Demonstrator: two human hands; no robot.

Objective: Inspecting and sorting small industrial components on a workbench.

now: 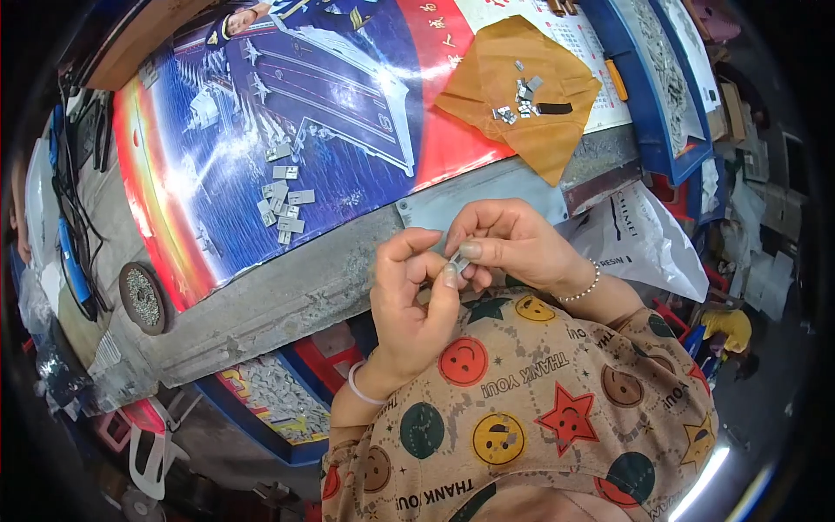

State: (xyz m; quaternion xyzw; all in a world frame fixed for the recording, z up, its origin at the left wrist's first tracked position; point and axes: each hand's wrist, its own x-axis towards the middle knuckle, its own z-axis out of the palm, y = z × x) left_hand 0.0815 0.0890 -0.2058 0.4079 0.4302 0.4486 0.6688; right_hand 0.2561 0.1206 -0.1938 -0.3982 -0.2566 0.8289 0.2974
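Close in front of my body, both hands meet over a small silvery metal piece. My left hand pinches it between thumb and forefinger. From the other side, the thumb and fingers of my right hand grip the same piece, so much of it is hidden. A loose group of small flat metal pieces lies on the glossy poster beyond my left hand. Farther off to the right, a brown paper sheet carries more small metal parts and a short black strip.
A round dish of tiny parts stands at the bench's left. Blue bins with metal parts sit at the far right and below the bench edge. A white plastic bag hangs by my right forearm. Black cables run along the left.
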